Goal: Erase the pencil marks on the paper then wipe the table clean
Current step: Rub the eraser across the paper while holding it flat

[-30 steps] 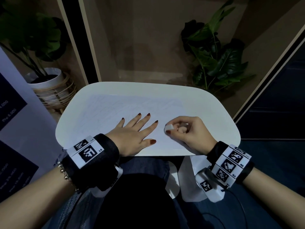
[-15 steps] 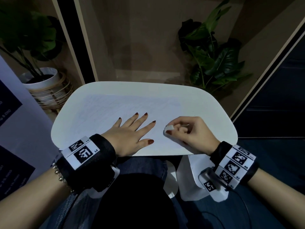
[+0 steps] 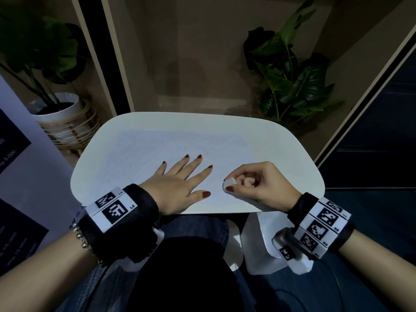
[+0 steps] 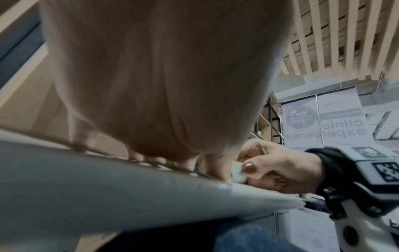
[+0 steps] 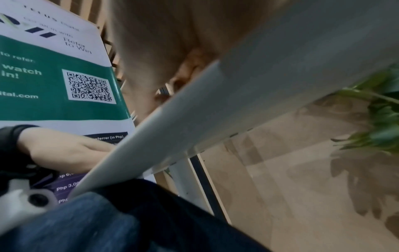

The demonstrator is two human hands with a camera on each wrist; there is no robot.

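Head view: the fingers [image 3: 246, 181] of the right hand [image 3: 261, 183] are curled, thumb and forefinger pinching a small white block eraser [image 3: 229, 183] whose lower face meets the large white sheet of paper [image 3: 180, 143] near its front right part. The left wrist view shows the same pinch from the side, the eraser [image 4: 303, 172] held at the thumb tip and set down on the sheet. The left hand [image 3: 177, 183] lies just beside it, palm down, fingers [image 3: 193, 166] straight and spread, pressing the sheet flat against the rounded white table surface [image 3: 292, 158]. Pencil marks on the paper are too faint to trace; only pale lines show toward its far half. The sheet's front right corner appears to run past the near edge of the surface, under the right wrist.

Risks, as judged from this arrangement:
- Creasing or tearing. The eraser works close to the overhanging, unsupported corner; a stroke toward the near edge could buckle the paper there.
- Sheet drift. The far half of the paper carries no weight, so a hard stroke away from the left hand may swivel or ruck it.
- Lost eraser. The block is small and held only at the fingertips; heavy pressure could roll it out of the pinch and off the near edge into the lap.
- Incomplete erasure. Dim lighting and faint marks make missed lines likely.
- Crumbs. None are discernible, so the wiping step could miss some.
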